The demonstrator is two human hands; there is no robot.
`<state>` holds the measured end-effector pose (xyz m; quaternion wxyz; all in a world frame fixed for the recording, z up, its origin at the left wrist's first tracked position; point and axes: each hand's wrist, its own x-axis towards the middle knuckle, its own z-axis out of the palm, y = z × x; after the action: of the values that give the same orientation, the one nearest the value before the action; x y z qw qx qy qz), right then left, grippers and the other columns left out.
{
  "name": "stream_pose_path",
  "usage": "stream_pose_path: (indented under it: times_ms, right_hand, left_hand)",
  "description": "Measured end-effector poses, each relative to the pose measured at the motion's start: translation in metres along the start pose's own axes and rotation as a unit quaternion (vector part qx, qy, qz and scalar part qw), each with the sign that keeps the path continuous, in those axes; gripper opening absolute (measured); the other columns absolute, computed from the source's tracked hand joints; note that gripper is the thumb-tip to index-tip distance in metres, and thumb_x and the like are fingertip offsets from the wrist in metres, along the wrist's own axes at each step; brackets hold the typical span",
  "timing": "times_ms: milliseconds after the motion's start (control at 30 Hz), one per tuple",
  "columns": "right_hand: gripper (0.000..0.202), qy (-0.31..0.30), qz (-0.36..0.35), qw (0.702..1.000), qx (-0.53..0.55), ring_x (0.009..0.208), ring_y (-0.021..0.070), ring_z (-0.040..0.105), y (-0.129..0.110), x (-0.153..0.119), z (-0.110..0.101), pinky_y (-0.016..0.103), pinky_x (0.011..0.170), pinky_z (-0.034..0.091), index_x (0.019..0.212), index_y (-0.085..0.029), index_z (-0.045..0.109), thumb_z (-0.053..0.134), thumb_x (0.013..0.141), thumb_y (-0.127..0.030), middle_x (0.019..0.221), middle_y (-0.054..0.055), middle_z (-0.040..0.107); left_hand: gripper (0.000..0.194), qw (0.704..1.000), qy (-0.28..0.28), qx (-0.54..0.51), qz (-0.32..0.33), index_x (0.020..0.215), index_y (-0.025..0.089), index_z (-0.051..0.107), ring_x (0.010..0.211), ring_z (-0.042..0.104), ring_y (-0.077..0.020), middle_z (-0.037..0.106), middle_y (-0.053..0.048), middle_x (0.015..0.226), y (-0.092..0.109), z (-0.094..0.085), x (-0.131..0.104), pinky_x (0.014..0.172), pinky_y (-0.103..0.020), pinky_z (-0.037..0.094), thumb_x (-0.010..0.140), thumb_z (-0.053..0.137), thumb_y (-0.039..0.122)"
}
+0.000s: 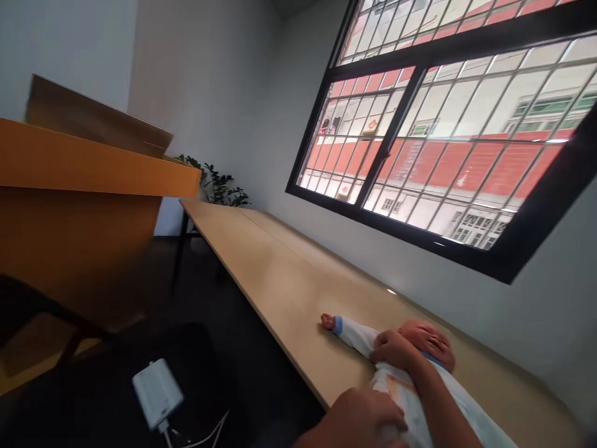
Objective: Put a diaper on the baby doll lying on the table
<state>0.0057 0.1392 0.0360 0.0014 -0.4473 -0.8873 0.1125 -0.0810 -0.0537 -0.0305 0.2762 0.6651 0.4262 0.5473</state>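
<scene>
Doll (410, 393) is being seen lying face-up on table (275, 274), four-to-five o'clock in view: reddish face, white outfit, blue collar and cuff, orange print on front, one arm being stretched toward ten o'clock. Its shoulder is being touched by right hand (396, 350), fingers curled; cloth grip can't be told. Its lower front is being covered by left hand (366, 414), blurred, fingers bent, grip unclear. White device (158, 393) is being shown at seven-to-eight, window (415, 68) at one-to-two, plant (221, 188) near ten.
</scene>
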Motion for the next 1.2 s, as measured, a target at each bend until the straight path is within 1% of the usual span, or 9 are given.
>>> stream_pose_path:
  times_ms: [67, 167, 233, 300, 367, 500, 633, 833, 1200]
  right_hand:
    - [0.027, -0.013, -0.002, 1.0, 0.011, 0.054, 0.0115, 0.05, 0.013, 0.01, 0.006, 0.023, 0.05, 0.034, 0.051, -0.015, 0.053, 0.077, 0.064, -0.02, 0.052, -0.005, 0.048]
    - [0.019, -0.024, 0.004, 0.998, 0.053, 0.052, 0.0099, 0.042, 0.033, 0.022, 0.012, 0.024, 0.049, 0.028, 0.05, -0.017, 0.052, 0.07, 0.057, -0.016, 0.051, -0.005, 0.045]
    - [0.015, -0.029, 0.01, 0.996, 0.079, 0.052, 0.0098, 0.04, 0.041, 0.026, 0.015, 0.025, 0.049, 0.026, 0.051, -0.018, 0.053, 0.068, 0.055, -0.017, 0.052, -0.005, 0.046]
    - [0.016, -0.028, 0.013, 0.995, 0.093, 0.052, 0.01, 0.039, 0.045, 0.029, 0.016, 0.026, 0.05, 0.025, 0.05, -0.018, 0.053, 0.068, 0.054, -0.019, 0.052, -0.005, 0.044]
    - [0.019, -0.023, 0.015, 0.995, 0.101, 0.052, 0.0106, 0.038, 0.047, 0.031, 0.017, 0.026, 0.05, 0.025, 0.049, -0.019, 0.052, 0.07, 0.054, -0.021, 0.051, -0.005, 0.043]
    - [0.019, -0.016, 0.019, 0.993, 0.111, 0.052, 0.0107, 0.04, 0.051, 0.035, 0.02, 0.026, 0.051, 0.026, 0.049, -0.019, 0.053, 0.072, 0.052, -0.022, 0.049, -0.005, 0.044]
    - [0.016, -0.019, 0.023, 0.993, 0.112, 0.053, 0.0102, 0.041, 0.054, 0.036, 0.023, 0.025, 0.053, 0.027, 0.053, -0.018, 0.058, 0.072, 0.052, -0.023, 0.052, -0.006, 0.047]
    - [0.015, -0.022, 0.021, 0.994, 0.1, 0.053, 0.0112, 0.041, 0.05, 0.03, 0.018, 0.026, 0.051, 0.025, 0.055, -0.019, 0.058, 0.071, 0.055, -0.025, 0.053, -0.004, 0.049]
    - [0.018, -0.018, 0.022, 0.995, 0.091, 0.054, 0.0108, 0.04, 0.057, 0.037, 0.023, 0.026, 0.052, 0.026, 0.055, -0.019, 0.055, 0.072, 0.055, -0.025, 0.052, -0.005, 0.045]
  left_hand:
    - [0.019, 0.997, 0.067, -0.008, -0.041, 0.093, 0.027, 0.076, 0.089, 0.071, -0.0219, 0.077, -0.007, 0.096, -0.02, -0.025, -0.047, 0.084, -0.032, 0.054, 0.084, 0.061, 0.032]
    - [0.028, 0.947, 0.196, 0.111, -0.227, 0.077, 0.022, 0.069, 0.079, 0.069, -0.0217, 0.072, -0.006, 0.079, -0.061, -0.083, -0.123, 0.07, -0.03, 0.052, 0.091, 0.05, 0.037]
    - [0.025, 0.887, 0.188, 0.246, -0.342, 0.083, 0.021, 0.068, 0.086, 0.07, -0.0211, 0.074, -0.005, 0.086, -0.094, -0.129, -0.16, 0.074, -0.028, 0.051, 0.09, 0.044, 0.024]
    - [0.031, 0.79, 0.094, 0.405, -0.452, 0.097, 0.022, 0.068, 0.093, 0.071, -0.0195, 0.075, -0.005, 0.099, -0.126, -0.169, -0.179, 0.078, -0.027, 0.05, 0.088, 0.04, 0.014]
    - [0.034, 0.749, 0.05, 0.447, -0.485, 0.109, 0.02, 0.068, 0.104, 0.069, -0.026, 0.073, -0.012, 0.111, -0.154, -0.194, -0.182, 0.083, -0.034, 0.051, 0.085, 0.044, 0.013]
    - [0.06, 0.706, -0.08, 0.486, -0.509, 0.115, 0.022, 0.071, 0.122, 0.058, -0.0434, 0.066, -0.019, 0.129, -0.194, -0.199, -0.175, 0.097, -0.056, 0.045, 0.055, 0.078, 0.021]
    - [0.086, 0.692, -0.17, 0.507, -0.485, 0.13, 0.024, 0.064, 0.13, 0.052, -0.0428, 0.059, -0.02, 0.139, -0.214, -0.2, -0.19, 0.108, -0.06, 0.034, 0.046, 0.082, 0.021]
    - [0.097, 0.675, -0.181, 0.536, -0.474, 0.14, 0.021, 0.054, 0.131, 0.049, -0.0453, 0.055, -0.023, 0.139, -0.22, -0.227, -0.226, 0.107, -0.061, 0.033, 0.046, 0.076, 0.016]
    - [0.089, 0.72, -0.2, 0.519, -0.415, 0.138, 0.024, 0.058, 0.124, 0.055, -0.0427, 0.059, -0.018, 0.135, -0.222, -0.243, -0.236, 0.108, -0.061, 0.034, 0.052, 0.074, 0.036]
